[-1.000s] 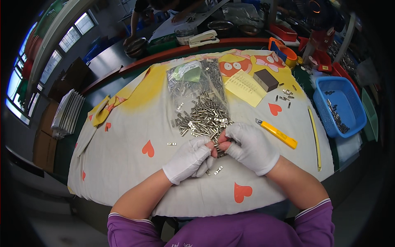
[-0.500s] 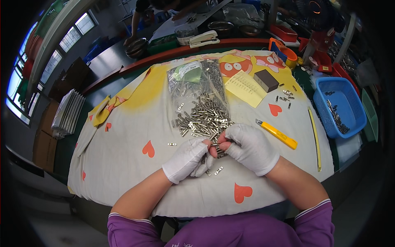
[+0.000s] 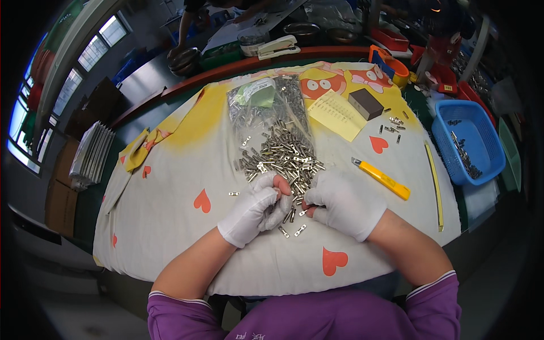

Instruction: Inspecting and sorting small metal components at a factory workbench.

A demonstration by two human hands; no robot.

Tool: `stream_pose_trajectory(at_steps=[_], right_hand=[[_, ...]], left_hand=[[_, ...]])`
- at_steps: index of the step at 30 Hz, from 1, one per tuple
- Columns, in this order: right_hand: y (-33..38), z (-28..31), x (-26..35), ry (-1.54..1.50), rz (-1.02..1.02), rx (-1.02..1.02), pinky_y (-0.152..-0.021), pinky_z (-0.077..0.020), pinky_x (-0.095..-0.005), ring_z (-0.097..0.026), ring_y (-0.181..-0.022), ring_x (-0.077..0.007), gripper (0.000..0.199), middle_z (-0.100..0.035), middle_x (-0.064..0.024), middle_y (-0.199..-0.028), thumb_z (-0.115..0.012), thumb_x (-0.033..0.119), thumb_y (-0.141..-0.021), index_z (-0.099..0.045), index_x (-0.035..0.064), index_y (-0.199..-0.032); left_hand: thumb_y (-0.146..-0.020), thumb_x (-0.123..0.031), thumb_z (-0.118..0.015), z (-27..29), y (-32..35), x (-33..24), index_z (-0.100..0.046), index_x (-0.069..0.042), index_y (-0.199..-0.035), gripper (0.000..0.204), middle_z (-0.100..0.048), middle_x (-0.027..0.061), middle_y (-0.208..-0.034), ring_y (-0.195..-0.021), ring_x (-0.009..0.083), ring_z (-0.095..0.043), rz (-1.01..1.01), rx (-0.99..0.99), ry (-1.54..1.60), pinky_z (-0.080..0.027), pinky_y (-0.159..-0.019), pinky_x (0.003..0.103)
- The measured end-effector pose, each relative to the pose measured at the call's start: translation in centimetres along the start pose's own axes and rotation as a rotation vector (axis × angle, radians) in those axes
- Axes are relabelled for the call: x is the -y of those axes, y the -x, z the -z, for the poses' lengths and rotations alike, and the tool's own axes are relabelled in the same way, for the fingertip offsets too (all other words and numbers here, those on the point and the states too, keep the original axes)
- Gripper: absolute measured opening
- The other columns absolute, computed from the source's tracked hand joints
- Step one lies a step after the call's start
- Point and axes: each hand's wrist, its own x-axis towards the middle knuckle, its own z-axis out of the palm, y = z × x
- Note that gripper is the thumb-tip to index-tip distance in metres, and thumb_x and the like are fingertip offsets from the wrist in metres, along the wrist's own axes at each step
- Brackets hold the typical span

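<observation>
Basically both gloved hands, left hand [image 3: 255,212] and right hand [image 3: 343,204], pinch small metal clips [image 3: 302,212], probably stiff, light, slippery, beside the clip pile [image 3: 283,156]; grip by edges.

1. Heap of metal parts [image 3: 283,156] at table [image 3: 170,238] centre, on an open plastic bag [image 3: 266,105] reaching toward the far edge.
2. Utility knife [image 3: 382,178] right of heap.
3. Basket [image 3: 467,141] beyond right edge.
4. Paper sheet [image 3: 337,113] and block [image 3: 365,103] near far right corner.

Heap of small metal clips [image 3: 283,153], apparently loose
</observation>
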Motion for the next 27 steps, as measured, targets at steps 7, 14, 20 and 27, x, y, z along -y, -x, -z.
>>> stream_pose_trajectory(at_steps=[7,14,20,27], right_hand=[[-0.1,-0.2,0.1,0.072,-0.073,0.014,-0.064,-0.044,-0.0381,-0.055,-0.073,-0.0298,0.008,-0.055,-0.0127,-0.075,-0.064,0.006,-0.069,-0.058,0.0027,-0.073],[-0.4,0.5,0.6,-0.118,-0.074,-0.132,-0.067,-0.0442,-0.0407,-0.055,-0.073,-0.0336,0.012,-0.055,-0.0166,-0.074,-0.063,0.011,-0.074,-0.055,0.0018,-0.074],[-0.3,0.3,0.4,-0.199,-0.06,-0.173,-0.066,-0.0444,-0.04,-0.055,-0.074,-0.0333,0.013,-0.055,-0.0159,-0.075,-0.065,0.011,-0.073,-0.056,0.0013,-0.077],[-0.4,0.1,0.1,-0.177,-0.004,-0.213,-0.068,-0.045,-0.0397,-0.056,-0.076,-0.0328,0.012,-0.057,-0.0154,-0.077,-0.063,0.01,-0.073,-0.057,0.0014,-0.079]], left_hand=[[-0.087,-0.016,-0.048,-0.7,0.1,-0.5,-0.047,-0.006,-0.089,0.01,-0.049,0.0009,-0.063,-0.043,0.0056,-0.038,0.108,-0.082,-0.225,-0.027,-0.037,0.02],[-0.088,-0.017,-0.05,-1.8,0.4,-0.6,-0.047,-0.007,-0.089,0.01,-0.048,-0.0004,-0.063,-0.044,0.0044,-0.036,0.158,-0.106,-0.413,-0.028,-0.038,0.019],[-0.089,-0.017,-0.047,-1.6,0.4,-0.7,-0.047,-0.009,-0.088,0.008,-0.049,0.0008,-0.061,-0.038,0.0054,-0.033,0.187,-0.126,-0.319,-0.024,-0.035,0.02],[-0.091,-0.036,-0.05,-1.2,0.3,-0.1,-0.048,-0.009,-0.085,0.028,-0.047,0.001,-0.056,-0.034,0.0051,-0.03,0.185,-0.134,-0.27,-0.021,-0.032,0.02]])
